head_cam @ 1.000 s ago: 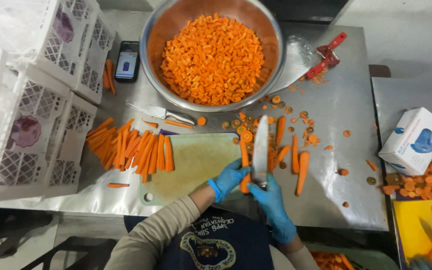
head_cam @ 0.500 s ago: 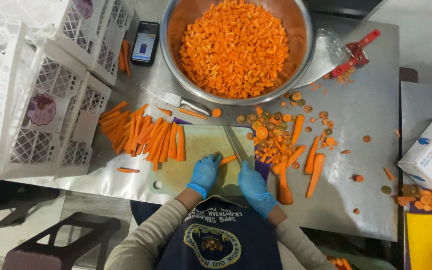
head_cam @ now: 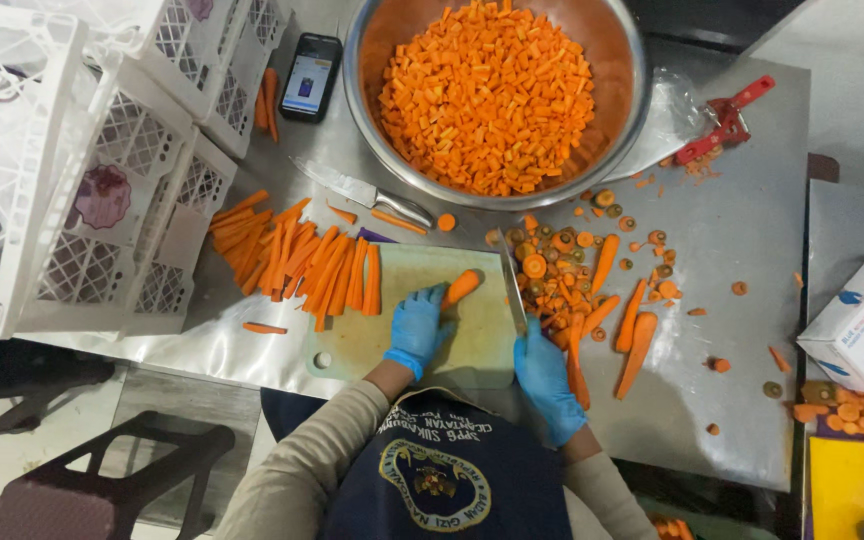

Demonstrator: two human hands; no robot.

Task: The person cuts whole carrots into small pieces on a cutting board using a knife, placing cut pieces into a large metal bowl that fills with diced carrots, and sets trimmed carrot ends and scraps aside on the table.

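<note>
Left hand (head_cam: 418,330) in a blue glove has its fingers resting loosely on a carrot piece (head_cam: 461,288) lying on the cutting board (head_cam: 372,335) at the near edge of the steel bench (head_cam: 742,330), while the right hand (head_cam: 545,378) is clenched round the handle of a kitchen knife (head_cam: 512,283) at the board's right edge. Carrot sticks (head_cam: 302,262) are piled just left of the board, peels and carrot ends (head_cam: 592,275) to its right. A big metal bowl of diced carrot (head_cam: 492,90) sits at the far edge, with a second knife (head_cam: 360,190) lying just beside it.
</note>
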